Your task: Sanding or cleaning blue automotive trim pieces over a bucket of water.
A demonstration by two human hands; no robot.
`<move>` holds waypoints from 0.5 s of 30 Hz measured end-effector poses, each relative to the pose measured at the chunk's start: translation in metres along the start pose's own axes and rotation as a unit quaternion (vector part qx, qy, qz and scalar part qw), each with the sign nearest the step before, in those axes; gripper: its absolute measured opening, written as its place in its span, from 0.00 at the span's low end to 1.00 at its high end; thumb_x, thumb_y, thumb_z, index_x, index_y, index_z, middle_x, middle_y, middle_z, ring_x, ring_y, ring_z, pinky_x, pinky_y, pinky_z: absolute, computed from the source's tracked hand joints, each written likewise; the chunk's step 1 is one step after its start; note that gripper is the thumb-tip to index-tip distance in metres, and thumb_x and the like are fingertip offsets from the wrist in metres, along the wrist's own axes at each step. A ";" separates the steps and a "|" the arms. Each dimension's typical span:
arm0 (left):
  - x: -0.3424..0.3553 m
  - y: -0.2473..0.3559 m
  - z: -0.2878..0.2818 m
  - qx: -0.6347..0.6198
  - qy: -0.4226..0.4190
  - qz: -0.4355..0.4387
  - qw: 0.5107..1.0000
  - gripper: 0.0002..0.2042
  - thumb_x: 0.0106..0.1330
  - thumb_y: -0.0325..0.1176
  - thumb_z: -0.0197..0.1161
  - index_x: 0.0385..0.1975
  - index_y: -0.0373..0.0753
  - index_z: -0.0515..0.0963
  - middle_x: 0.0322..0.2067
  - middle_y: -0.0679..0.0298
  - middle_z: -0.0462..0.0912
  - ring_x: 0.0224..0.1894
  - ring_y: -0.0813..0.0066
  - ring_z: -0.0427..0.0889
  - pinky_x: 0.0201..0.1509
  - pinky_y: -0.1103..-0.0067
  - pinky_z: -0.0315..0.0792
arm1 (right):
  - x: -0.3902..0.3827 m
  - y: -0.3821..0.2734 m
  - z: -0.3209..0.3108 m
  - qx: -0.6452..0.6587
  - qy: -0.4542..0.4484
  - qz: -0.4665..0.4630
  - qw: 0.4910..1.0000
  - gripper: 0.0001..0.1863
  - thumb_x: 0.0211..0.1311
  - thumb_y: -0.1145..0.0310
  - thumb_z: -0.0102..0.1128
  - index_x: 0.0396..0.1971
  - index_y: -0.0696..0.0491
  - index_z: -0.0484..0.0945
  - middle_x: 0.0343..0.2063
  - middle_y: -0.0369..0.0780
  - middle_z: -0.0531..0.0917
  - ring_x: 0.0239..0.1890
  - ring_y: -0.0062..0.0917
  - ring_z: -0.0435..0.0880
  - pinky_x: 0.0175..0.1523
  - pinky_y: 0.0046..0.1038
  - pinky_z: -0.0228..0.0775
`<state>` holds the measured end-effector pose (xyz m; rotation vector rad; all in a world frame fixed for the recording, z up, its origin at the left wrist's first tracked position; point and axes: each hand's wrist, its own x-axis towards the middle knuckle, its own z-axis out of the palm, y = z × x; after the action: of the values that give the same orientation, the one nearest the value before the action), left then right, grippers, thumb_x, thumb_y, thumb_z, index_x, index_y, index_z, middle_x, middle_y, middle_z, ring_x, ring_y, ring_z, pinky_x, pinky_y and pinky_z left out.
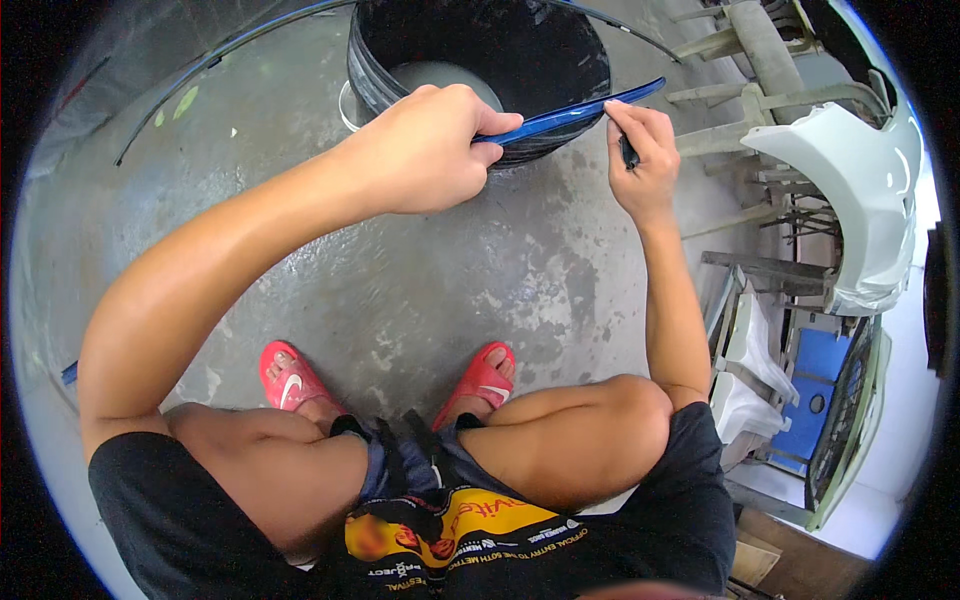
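Observation:
In front of me my left hand [440,145] is closed around one end of a narrow, glossy blue trim strip [570,118]. The strip slants up to the right, across the near rim of a black bucket [480,30]. Fingers of my right hand [645,160] pinch together at the strip's edge, not far from its free tip. A small dark piece [629,152] is tucked in that hand; what it is I cannot make out. Cloudy liquid [445,78] lies in the bucket.
A long, thin curved trim [200,72] arcs behind the bucket. At right stand worn chair-like frames [765,50], a white car fender [850,170] and a blue panel [805,390]. My feet in red slides [290,380] rest on the wet-looking concrete floor [400,290].

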<state>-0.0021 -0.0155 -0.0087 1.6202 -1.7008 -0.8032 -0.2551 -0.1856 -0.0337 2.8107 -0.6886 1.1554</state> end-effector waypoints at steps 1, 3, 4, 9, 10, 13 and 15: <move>-0.001 0.002 0.000 -0.003 0.001 -0.005 1.000 0.20 0.76 0.29 0.66 0.67 0.41 0.84 0.25 0.44 0.82 0.23 0.68 0.78 0.35 0.67 0.75 | -0.001 0.003 0.000 0.005 -0.022 -0.051 0.998 0.19 0.62 0.83 0.70 0.53 0.55 0.91 0.48 0.43 0.91 0.51 0.39 0.88 0.59 0.37 0.80; 0.000 0.005 -0.002 -0.006 -0.002 -0.009 1.000 0.20 0.76 0.29 0.66 0.67 0.41 0.84 0.25 0.44 0.82 0.23 0.69 0.78 0.35 0.67 0.75 | -0.004 0.009 0.000 0.009 -0.035 -0.097 0.995 0.19 0.63 0.83 0.70 0.53 0.55 0.91 0.47 0.43 0.91 0.51 0.39 0.88 0.59 0.37 0.80; 0.002 0.007 -0.003 -0.012 -0.019 -0.030 0.999 0.20 0.75 0.29 0.65 0.66 0.39 0.85 0.31 0.41 0.84 0.30 0.61 0.82 0.41 0.66 0.77 | -0.006 0.012 0.001 0.020 -0.077 -0.127 0.989 0.19 0.62 0.83 0.71 0.53 0.55 0.91 0.47 0.43 0.91 0.50 0.39 0.88 0.58 0.38 0.80; 0.001 0.011 -0.006 -0.027 -0.031 -0.051 0.998 0.20 0.73 0.28 0.64 0.64 0.36 0.86 0.42 0.35 0.89 0.44 0.43 0.92 0.53 0.63 0.83 | -0.008 0.035 0.002 0.015 -0.017 -0.088 0.996 0.21 0.58 0.81 0.72 0.52 0.52 0.91 0.48 0.41 0.91 0.49 0.38 0.87 0.58 0.39 0.78; 0.001 0.011 -0.006 -0.024 -0.028 -0.048 0.998 0.20 0.73 0.28 0.64 0.64 0.36 0.86 0.42 0.35 0.89 0.44 0.43 0.92 0.53 0.63 0.82 | -0.008 0.038 0.003 0.009 -0.002 -0.059 0.998 0.21 0.58 0.81 0.72 0.52 0.52 0.91 0.48 0.41 0.91 0.49 0.38 0.87 0.57 0.39 0.79; 0.000 0.012 -0.007 -0.018 -0.024 -0.043 0.999 0.20 0.73 0.28 0.64 0.64 0.36 0.86 0.42 0.34 0.88 0.44 0.43 0.92 0.52 0.63 0.82 | -0.007 0.039 0.003 0.000 0.001 -0.064 0.998 0.21 0.57 0.82 0.72 0.51 0.52 0.91 0.47 0.42 0.91 0.49 0.40 0.87 0.58 0.39 0.79; 0.000 0.012 -0.007 -0.015 -0.026 -0.039 0.999 0.20 0.73 0.28 0.64 0.64 0.36 0.86 0.41 0.34 0.88 0.43 0.43 0.92 0.51 0.62 0.82 | -0.005 0.039 0.003 0.026 -0.033 -0.137 0.990 0.20 0.57 0.82 0.72 0.51 0.53 0.91 0.47 0.42 0.91 0.50 0.40 0.87 0.58 0.39 0.79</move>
<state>-0.0038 -0.0150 0.0051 1.6676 -1.6606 -0.9125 -0.2718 -0.2193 -0.0449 2.8799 -0.2654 1.0492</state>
